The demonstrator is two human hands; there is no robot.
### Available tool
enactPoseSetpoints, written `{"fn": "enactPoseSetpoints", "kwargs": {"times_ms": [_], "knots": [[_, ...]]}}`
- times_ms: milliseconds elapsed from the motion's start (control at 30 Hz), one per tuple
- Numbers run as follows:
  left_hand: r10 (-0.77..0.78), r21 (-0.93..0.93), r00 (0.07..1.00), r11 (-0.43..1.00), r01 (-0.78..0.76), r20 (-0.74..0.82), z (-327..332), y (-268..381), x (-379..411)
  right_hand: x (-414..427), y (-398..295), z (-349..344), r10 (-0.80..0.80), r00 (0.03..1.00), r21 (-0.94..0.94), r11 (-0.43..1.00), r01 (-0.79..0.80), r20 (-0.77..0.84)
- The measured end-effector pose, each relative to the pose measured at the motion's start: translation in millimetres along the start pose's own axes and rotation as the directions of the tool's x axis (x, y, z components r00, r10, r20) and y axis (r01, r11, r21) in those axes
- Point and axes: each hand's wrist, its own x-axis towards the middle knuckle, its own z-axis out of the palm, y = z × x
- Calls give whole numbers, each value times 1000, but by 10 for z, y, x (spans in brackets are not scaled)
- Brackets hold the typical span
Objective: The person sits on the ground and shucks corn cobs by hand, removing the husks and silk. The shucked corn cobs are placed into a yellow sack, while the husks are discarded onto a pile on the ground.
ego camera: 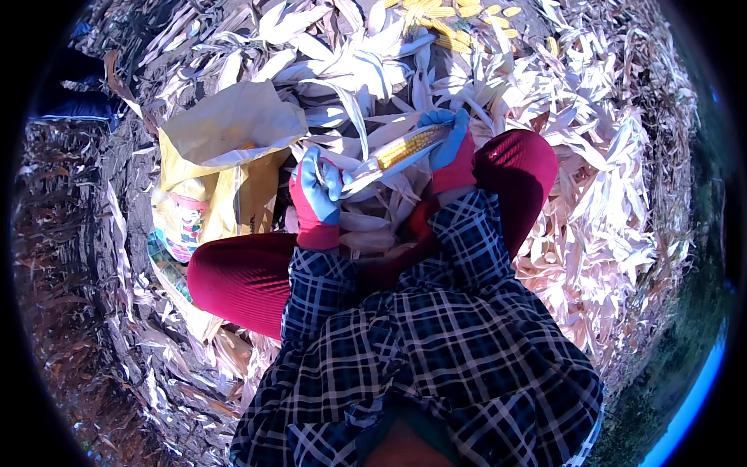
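Note:
An ear of corn (404,150) with part of its yellow kernels bare is held up in front of me, still wrapped along its sides by pale dry husk (369,176). My right hand (450,146), in a blue-coated glove with a red cuff, is closed around the upper right end of the ear. My left hand (318,190), gloved alike, has its fingers curled at the husk's lower left end. Beneath the hands, between my legs, lie more husk-covered ears (366,230).
To the left stands a yellow sack (251,192) with its mouth open and a bit of yellow corn inside. Several husked ears (452,29) lie in a heap at the far side. Loose dry husks (601,175) cover the ground. Dark blue clothing (76,87) of another person shows at far left.

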Motion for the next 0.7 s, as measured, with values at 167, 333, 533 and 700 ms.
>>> {"fn": "enactPoseSetpoints", "kwargs": {"times_ms": [167,333,533,700], "knots": [[-50,-67,960,997,33,-276,18,130,21,145,-316,42,-202,972,-51,979,197,-118],[511,659,820,714,-237,-258,-215,-121,180,-22,-440,215,-400,905,-548,795,261,-148],[14,176,939,981,-79,345,566,-243,-227,-194,-199,397,-307,937,-583,797,158,-165],[-99,644,994,763,53,36,469,-753,22,-540,-115,652,-85,995,-440,896,55,-49]]}}
